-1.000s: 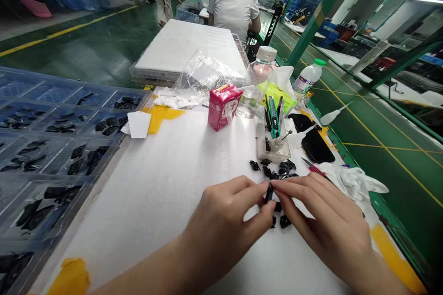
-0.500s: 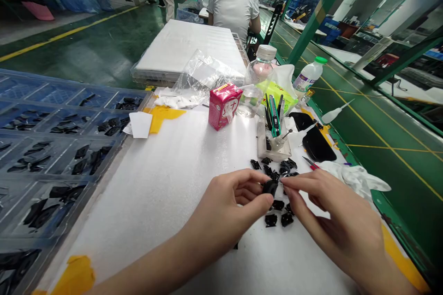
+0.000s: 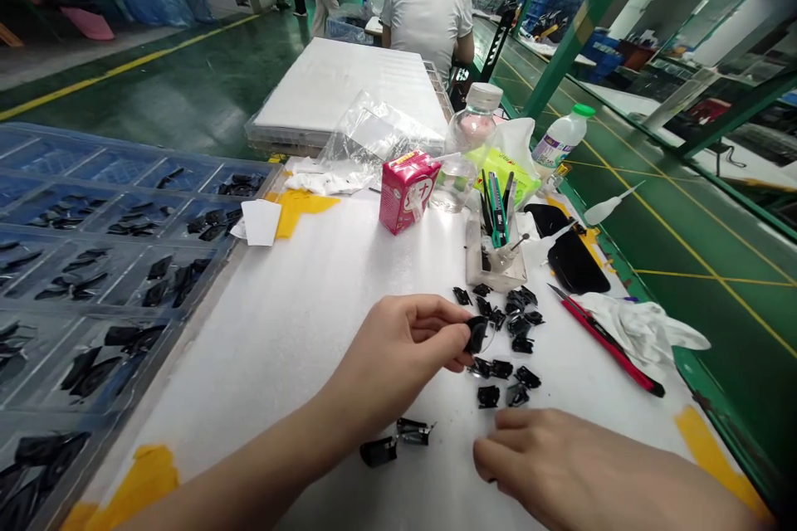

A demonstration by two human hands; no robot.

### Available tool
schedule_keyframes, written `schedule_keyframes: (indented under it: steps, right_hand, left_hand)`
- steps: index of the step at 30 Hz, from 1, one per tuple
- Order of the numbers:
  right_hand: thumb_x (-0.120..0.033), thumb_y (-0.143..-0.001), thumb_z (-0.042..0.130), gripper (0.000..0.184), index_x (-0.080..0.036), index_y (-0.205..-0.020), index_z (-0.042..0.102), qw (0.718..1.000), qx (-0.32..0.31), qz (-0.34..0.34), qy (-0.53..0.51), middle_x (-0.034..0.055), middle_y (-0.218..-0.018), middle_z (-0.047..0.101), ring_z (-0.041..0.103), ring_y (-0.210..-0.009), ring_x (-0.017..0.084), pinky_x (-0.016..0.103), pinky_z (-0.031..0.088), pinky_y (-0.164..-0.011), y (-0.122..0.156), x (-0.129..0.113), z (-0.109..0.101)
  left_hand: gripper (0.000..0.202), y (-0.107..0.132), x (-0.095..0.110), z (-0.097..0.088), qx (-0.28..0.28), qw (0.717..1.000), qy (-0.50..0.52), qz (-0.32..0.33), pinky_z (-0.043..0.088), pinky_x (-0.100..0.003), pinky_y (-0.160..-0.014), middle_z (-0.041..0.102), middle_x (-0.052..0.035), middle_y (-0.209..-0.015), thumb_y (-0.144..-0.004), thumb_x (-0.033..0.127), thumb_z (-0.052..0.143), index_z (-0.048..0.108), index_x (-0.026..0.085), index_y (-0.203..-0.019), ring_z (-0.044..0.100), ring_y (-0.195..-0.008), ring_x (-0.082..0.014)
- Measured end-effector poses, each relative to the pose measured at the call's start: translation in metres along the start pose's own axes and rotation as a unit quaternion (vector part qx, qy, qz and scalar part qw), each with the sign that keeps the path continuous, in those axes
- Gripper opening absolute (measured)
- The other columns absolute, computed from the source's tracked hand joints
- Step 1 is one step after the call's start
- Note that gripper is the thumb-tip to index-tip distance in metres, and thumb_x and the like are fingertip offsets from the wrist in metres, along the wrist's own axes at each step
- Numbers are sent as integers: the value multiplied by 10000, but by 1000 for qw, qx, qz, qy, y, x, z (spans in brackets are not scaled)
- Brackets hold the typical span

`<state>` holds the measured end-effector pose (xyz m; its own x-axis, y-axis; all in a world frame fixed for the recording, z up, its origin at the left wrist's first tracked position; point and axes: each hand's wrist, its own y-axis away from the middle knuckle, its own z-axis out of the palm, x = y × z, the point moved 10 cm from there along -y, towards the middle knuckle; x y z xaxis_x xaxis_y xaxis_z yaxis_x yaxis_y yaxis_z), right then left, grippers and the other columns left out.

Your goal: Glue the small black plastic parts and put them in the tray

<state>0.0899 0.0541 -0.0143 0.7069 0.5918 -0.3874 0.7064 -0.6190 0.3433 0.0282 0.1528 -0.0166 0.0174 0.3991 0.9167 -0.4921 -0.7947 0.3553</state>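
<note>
My left hand (image 3: 414, 340) pinches a small curved black plastic part (image 3: 476, 334) between thumb and fingertips, above the white work surface. A thin clear edge shows beside the part. Lower and to the right, my right hand (image 3: 535, 452) has its fingers curled in close to the surface; whatever they hold, if anything, is hidden. Just beyond both hands lie several small black plastic pieces (image 3: 528, 377), loosely grouped. Two more black pieces (image 3: 379, 452) rest below my left wrist, apart from that group.
A red-handled tool (image 3: 613, 344) and white glove (image 3: 647, 323) lie at right. Behind stand a tool holder (image 3: 491, 265), red drink carton (image 3: 404, 199) and bottles (image 3: 560, 137). Compartment trays (image 3: 143, 323) with black parts fill the left. A person (image 3: 429, 4) sits ahead.
My right hand has come away from the black part and dropped toward me. The part stays in my left hand, shifted slightly left. The red-handled tool and two nearer pieces are now uncovered.
</note>
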Motion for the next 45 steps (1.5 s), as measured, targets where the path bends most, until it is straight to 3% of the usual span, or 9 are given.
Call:
schedule_keyframes:
  steps: [3,5,13,26,31,41,43,45]
  right_hand:
    - [-110,-834,624,104,-199,-866,581,996,-92,10,1,20,-920,669,607,-833,191,277,442,-653,-5,0,12]
    - [-94,-849,587,105,-195,-871,580,992,-120,26,3,35,-966,653,591,-844,204,293,437,-658,-6,2,14]
    - [-45,-858,525,182,-209,-911,583,989,-141,46,20,23,-979,646,620,-790,202,308,373,-590,-5,5,18]
    - [-139,-890,579,67,-204,-907,575,989,-141,45,20,9,-974,660,646,-799,201,326,352,-574,-8,10,22]
    - [-126,-865,609,96,-205,-877,557,994,-101,31,24,-3,-934,662,644,-767,189,317,341,-557,-7,8,18]
    - [-139,-853,630,107,-206,-884,553,994,-102,35,9,7,-945,669,656,-781,206,315,418,-614,-7,7,18]
    - [-161,-864,625,90,-214,-885,555,996,-74,37,-17,-4,-910,667,652,-779,193,306,440,-638,0,8,10]
    - [-218,-918,569,21,-231,-906,559,996,-10,53,-71,-20,-875,658,639,-778,162,282,455,-658,12,21,-7]
  left_hand:
    - [63,0,0,0,-6,1000,-10,3,564,-207,-613,701,5,-658,-809,151,635,694,132,-806,686,-633,-123]
    - [54,-1,-1,0,-4,1000,-8,-4,569,-210,-606,699,5,-648,-804,150,635,685,131,-804,693,-630,-128]
    - [61,-2,-7,1,-10,999,21,-38,578,-202,-584,700,4,-609,-805,173,640,679,128,-792,694,-586,-122]
    - [87,0,-4,3,-25,999,4,-31,524,-152,-507,700,0,-585,-784,134,577,631,131,-717,622,-492,-75]
    - [101,-1,-6,5,-29,999,15,-32,499,-150,-458,682,12,-554,-781,141,570,602,145,-686,596,-443,-72]
    - [116,-2,-7,4,-18,999,9,-50,553,-195,-564,720,-7,-639,-820,118,550,664,129,-839,661,-547,-102]
    - [105,-3,-3,3,-23,999,-26,-38,554,-220,-584,724,-12,-666,-826,149,552,656,141,-837,667,-572,-119]
    - [111,-3,9,-5,-16,992,-124,9,538,-243,-607,727,-18,-694,-835,203,560,660,159,-813,677,-621,-148]
